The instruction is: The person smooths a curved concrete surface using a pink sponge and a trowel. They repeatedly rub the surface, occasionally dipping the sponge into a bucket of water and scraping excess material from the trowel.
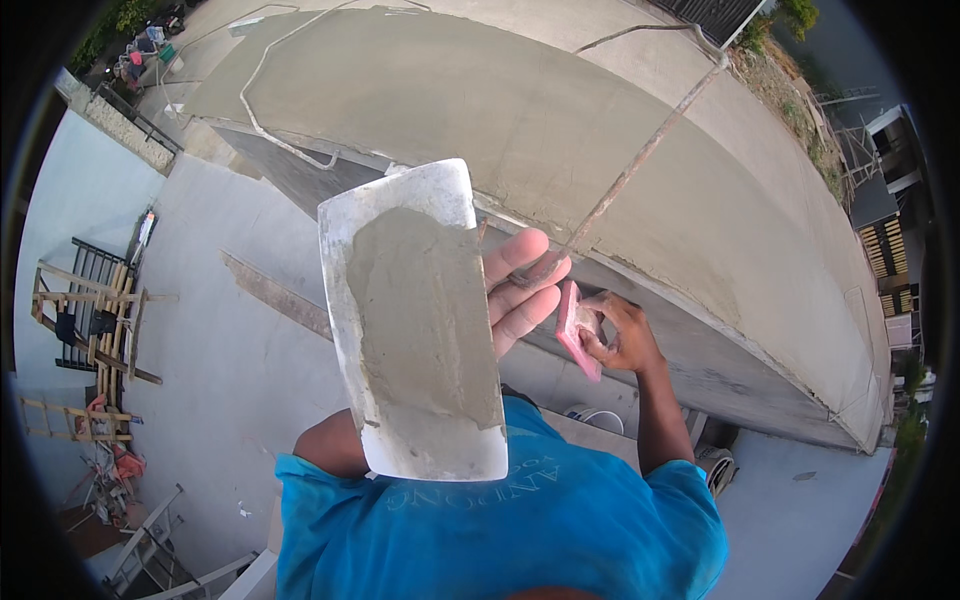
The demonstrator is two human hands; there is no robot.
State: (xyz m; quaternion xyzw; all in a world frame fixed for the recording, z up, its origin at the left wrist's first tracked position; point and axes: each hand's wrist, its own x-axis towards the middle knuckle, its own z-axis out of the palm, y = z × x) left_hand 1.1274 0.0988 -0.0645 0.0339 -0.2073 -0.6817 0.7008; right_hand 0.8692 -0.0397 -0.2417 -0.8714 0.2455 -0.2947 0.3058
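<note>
A white rectangular board (340,300) carries a wide patch of wet grey mortar (425,310). My left hand (525,285) holds it from beneath; several fingertips stick out past its right edge, and the palm and thumb are hidden. Grey mortar smears one of these fingers. To the right, my right hand (625,335) grips a pink hand float (575,330) from its back, thumb and fingers closed round the handle. The float is tilted nearly on edge, close to the left fingertips but apart from them. Ahead lies the smooth, damp-looking grey surface of a raised concrete ledge (600,130).
A rusty bent bar (645,140) crosses the ledge toward my left fingers; I cannot tell whether they touch. Another bent rod (250,90) rises at the left. Below are a white bucket (597,418), a plank (275,290) and wooden frames (105,320) by the wall.
</note>
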